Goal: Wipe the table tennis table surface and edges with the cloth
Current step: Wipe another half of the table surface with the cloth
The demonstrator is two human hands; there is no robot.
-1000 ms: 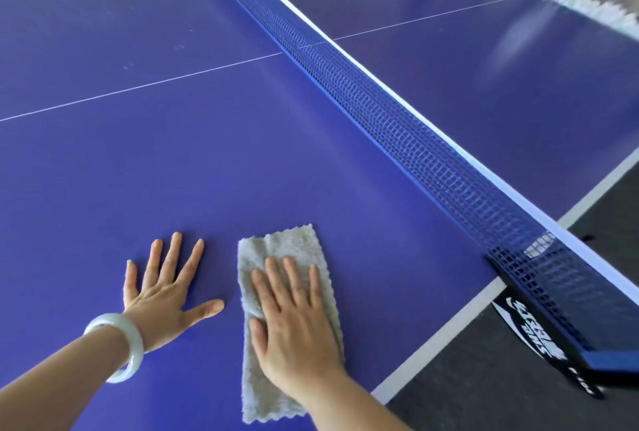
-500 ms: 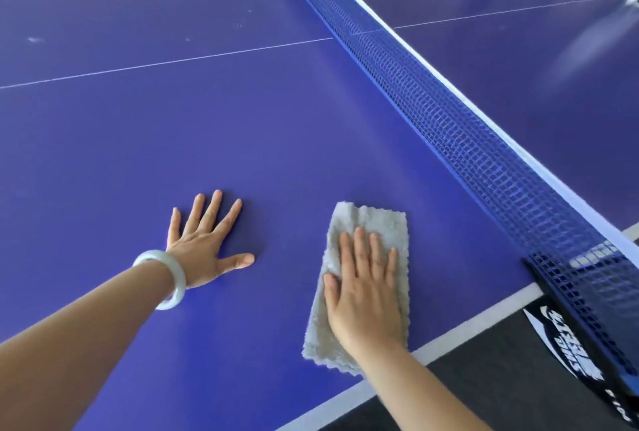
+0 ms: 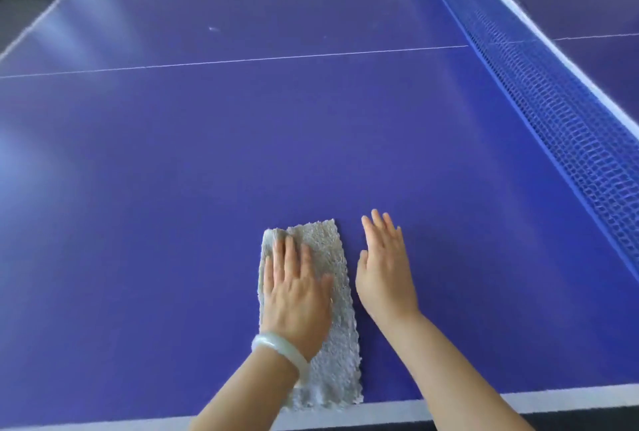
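I see the table tennis table (image 3: pixel 242 154) filling nearly the whole view, its blue top running away from me to the far corner at upper left. The net (image 3: pixel 560 112) stretches along the right side, so I am working the half to its left. A thin white centre line (image 3: pixel 242 60) crosses the surface well beyond my reach, and the white edge band (image 3: pixel 553 397) lies along the near side.

The grey cloth (image 3: pixel 340 354) is folded into a long strip, flat on the surface, its near end overlapping the edge band. I judge that it sits there to catch the border as well as the top.

My left hand (image 3: pixel 297 289) lies spread flat on the cloth, fingers straight, pressing it down rather than gripping it; that suits sliding it. My right hand (image 3: pixel 383 275) rests flat and empty on bare table just beside the cloth, apparently as a brace. A pale bangle (image 3: pixel 280 349) circles the left wrist.
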